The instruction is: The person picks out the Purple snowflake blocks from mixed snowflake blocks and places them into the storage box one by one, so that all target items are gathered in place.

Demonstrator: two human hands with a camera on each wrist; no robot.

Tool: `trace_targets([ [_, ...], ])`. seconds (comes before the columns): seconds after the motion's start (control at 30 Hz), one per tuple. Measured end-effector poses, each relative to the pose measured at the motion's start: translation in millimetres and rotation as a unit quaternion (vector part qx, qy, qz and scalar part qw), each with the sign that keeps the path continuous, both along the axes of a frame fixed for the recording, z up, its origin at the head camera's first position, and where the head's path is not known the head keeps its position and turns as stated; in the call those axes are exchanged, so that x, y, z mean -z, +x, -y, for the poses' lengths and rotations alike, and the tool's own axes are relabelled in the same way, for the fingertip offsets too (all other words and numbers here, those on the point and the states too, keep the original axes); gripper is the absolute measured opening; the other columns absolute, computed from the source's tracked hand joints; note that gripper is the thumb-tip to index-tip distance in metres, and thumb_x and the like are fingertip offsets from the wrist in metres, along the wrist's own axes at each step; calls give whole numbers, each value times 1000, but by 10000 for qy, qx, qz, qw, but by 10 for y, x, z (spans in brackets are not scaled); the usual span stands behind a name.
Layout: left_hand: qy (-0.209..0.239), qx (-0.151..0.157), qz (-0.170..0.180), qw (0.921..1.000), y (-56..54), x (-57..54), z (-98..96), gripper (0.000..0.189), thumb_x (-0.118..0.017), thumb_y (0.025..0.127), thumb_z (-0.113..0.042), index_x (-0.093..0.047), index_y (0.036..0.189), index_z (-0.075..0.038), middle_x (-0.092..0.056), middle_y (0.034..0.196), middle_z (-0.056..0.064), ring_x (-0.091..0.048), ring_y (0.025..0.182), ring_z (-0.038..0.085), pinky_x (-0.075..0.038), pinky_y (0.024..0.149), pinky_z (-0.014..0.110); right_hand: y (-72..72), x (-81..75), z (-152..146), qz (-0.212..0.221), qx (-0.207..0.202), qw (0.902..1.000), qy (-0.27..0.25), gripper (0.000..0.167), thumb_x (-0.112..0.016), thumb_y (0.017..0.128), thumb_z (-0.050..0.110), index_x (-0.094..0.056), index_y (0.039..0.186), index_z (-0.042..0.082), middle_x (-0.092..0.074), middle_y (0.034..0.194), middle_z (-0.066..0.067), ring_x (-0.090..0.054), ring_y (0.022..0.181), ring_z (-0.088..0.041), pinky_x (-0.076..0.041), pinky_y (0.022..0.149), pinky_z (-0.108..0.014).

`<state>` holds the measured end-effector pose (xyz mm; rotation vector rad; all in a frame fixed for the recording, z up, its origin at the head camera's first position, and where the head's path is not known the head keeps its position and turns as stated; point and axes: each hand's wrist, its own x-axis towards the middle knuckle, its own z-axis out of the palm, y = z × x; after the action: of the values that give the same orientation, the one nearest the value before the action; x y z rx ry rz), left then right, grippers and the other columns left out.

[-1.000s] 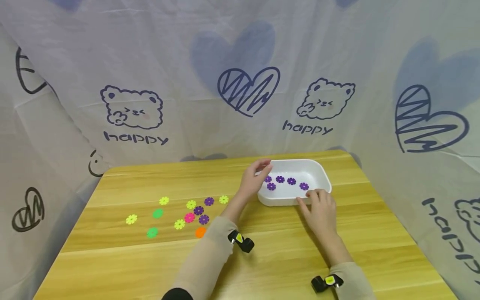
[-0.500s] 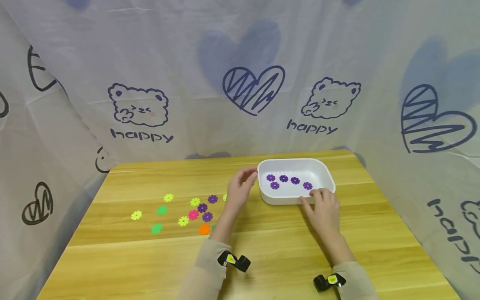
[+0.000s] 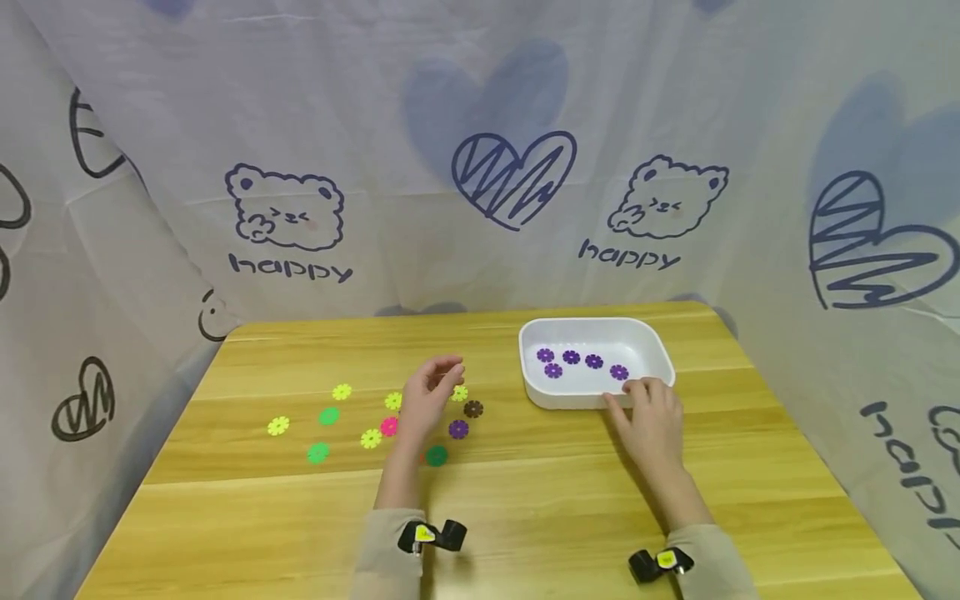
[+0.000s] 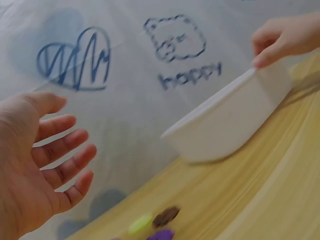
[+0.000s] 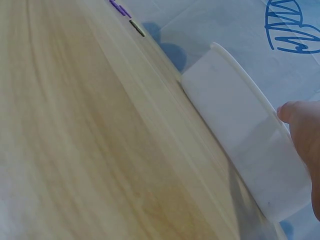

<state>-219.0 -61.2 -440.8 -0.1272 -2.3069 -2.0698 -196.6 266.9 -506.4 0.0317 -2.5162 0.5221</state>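
Note:
My left hand (image 3: 429,408) hovers over the scattered flower-shaped discs on the table. In the left wrist view its fingers are loosely bent, spread apart, with nothing between them. A purple disc (image 3: 458,429), a brown disc (image 3: 473,408) and a yellow-green disc (image 3: 460,392) lie just to its right. My right hand (image 3: 651,425) holds the near right rim of a white plastic tub (image 3: 558,397), thumb on the outer wall and fingers over the edge. Several purple discs (image 3: 572,357) lie flat inside the tub. The left hand and forearm hide some discs.
More discs lie left of my left hand: a yellow-green one (image 3: 278,426), a light green one (image 3: 318,452) and a pink one (image 3: 389,427). A dark green disc (image 3: 437,456) is right of the forearm. A printed cloth (image 3: 405,250) hangs behind the wooden table (image 3: 540,508).
My left hand has moved left from the tub's left end to above the loose discs. The right hand keeps its hold on the rim. The head view has shifted slightly.

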Motion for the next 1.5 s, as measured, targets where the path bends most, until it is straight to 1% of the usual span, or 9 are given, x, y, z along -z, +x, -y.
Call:
trace_targets([
  [0.07,-281,-94,-35,9996,15,54,102,31,-60,97,-25,-63,121,-6,-65,119,18,-63,104,28,-53,86,32,2,8,-1,-20,4,10000,5,38,-69,89,35,-60,100,0,-55,105,-21,-49,102,-38,-38,96,-57],
  [0.17,-635,-286,20,9976,-54,252,268,32,-62,96,-31,-64,121,-11,-66,120,12,-61,105,27,-53,84,31,6,17,0,-41,0,10000,8,38,-69,88,35,-59,100,0,-55,105,-20,-49,101,-37,-38,95,-56],
  [0.23,-873,-444,39,9952,-71,329,372,32,-61,96,-33,-64,120,-13,-66,120,8,-59,105,24,-53,84,31,7,20,-2,-40,-3,10000,8,38,-69,89,34,-59,100,0,-55,105,-20,-49,101,-37,-38,95,-56],
  [0.37,-1182,-675,43,9907,-106,459,545,33,-63,95,-31,-64,121,-10,-67,118,10,-59,105,25,-52,83,28,11,14,-9,-58,-13,10000,-18,38,-69,88,34,-59,100,0,-55,104,-20,-49,101,-37,-38,95,-56],
  [0.57,-1782,-627,141,9819,-126,640,719,30,-67,92,-24,-66,117,-7,-68,113,11,-57,100,25,-51,78,28,7,21,-19,-112,-7,9999,0,37,-70,88,34,-59,100,0,-55,104,-20,-50,100,-38,-38,95,-56],
  [0.67,-2000,-569,156,9780,-136,701,765,29,-70,90,-21,-67,114,-6,-69,112,12,-58,98,25,-50,81,29,6,23,-18,-116,-5,9999,23,37,-70,88,34,-59,100,1,-55,104,-20,-50,100,-37,-38,95,-56],
  [1.0,-2465,-512,137,9677,-141,763,804,28,-73,86,-11,-67,112,-4,-69,111,14,-60,92,25,-50,82,36,2,7,2,-57,-15,10000,23,37,-69,89,34,-59,102,1,-54,105,-20,-49,102,-37,-38,96,-56],
  [1.3,-2960,-493,106,9539,-160,809,812,35,-76,83,-13,-67,117,-8,-70,112,10,-56,88,21,-45,77,30,1,14,0,-56,8,10000,48,38,-69,88,34,-59,101,1,-55,105,-20,-49,101,-37,-38,95,-56],
  [1.5,-3210,-478,47,9459,-162,808,797,34,-75,84,-13,-68,117,-10,-70,113,9,-57,89,22,-45,82,37,5,22,-4,-7,13,10000,26,38,-69,89,35,-59,102,1,-54,106,-20,-49,102,-37,-37,96,-56],
])
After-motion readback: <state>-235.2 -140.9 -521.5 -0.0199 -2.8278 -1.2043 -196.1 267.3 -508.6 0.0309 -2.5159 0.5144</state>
